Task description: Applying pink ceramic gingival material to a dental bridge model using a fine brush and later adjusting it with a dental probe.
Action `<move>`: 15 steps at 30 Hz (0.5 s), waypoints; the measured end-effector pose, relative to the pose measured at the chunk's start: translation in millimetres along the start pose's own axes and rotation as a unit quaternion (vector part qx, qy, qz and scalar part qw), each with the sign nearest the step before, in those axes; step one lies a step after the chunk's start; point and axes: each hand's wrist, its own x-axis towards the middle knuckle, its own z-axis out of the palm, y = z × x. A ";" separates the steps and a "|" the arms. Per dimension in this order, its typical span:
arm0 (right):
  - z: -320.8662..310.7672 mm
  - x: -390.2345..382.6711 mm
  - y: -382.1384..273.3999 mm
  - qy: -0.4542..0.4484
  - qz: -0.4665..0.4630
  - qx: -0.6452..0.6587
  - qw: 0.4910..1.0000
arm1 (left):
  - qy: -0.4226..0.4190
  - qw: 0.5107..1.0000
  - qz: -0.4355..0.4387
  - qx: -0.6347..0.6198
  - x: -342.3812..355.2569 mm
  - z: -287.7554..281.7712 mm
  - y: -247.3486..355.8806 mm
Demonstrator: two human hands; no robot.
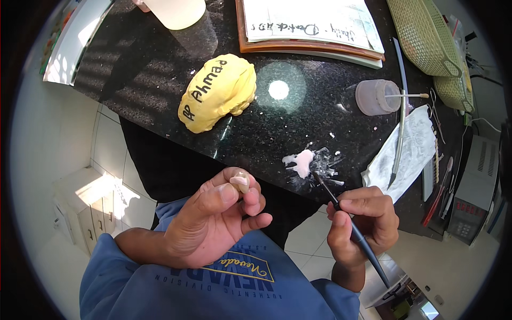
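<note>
Left hand pinches a small tooth-coloured crown; right hand grips a fine brush, tip near the white paste at the surface's near edge. Step: loading brush; next, a steady dab onto the crown.

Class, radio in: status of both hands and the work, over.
Left hand pinching small tooth-like piece. Right hand gripping thin brush, tip at white paste on black counter. Nothing between them.

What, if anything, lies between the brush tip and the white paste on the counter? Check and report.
Nothing visible. The right hand holds the thin dark brush, and its tip sits right at the edge of the white paste on the black counter. The left hand, pinching a small tooth-like piece, stays off to the side.
</note>
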 end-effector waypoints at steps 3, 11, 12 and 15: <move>0.2 0.8 0.6 0.000 0.002 -0.006 1.000 | 0.014 1.000 0.002 -0.003 -0.2 0.4 -0.6; 1.9 3.8 3.8 -0.008 -0.032 -0.020 0.999 | 0.027 1.000 0.007 0.000 -1.1 0.4 -1.6; 1.7 3.4 3.3 -0.007 -0.032 -0.020 0.999 | 0.026 1.000 0.007 -0.002 -1.0 0.3 -1.6; 1.4 1.1 2.1 0.025 -0.003 -0.010 1.000 | 0.032 0.999 0.004 0.005 -1.5 0.6 -1.6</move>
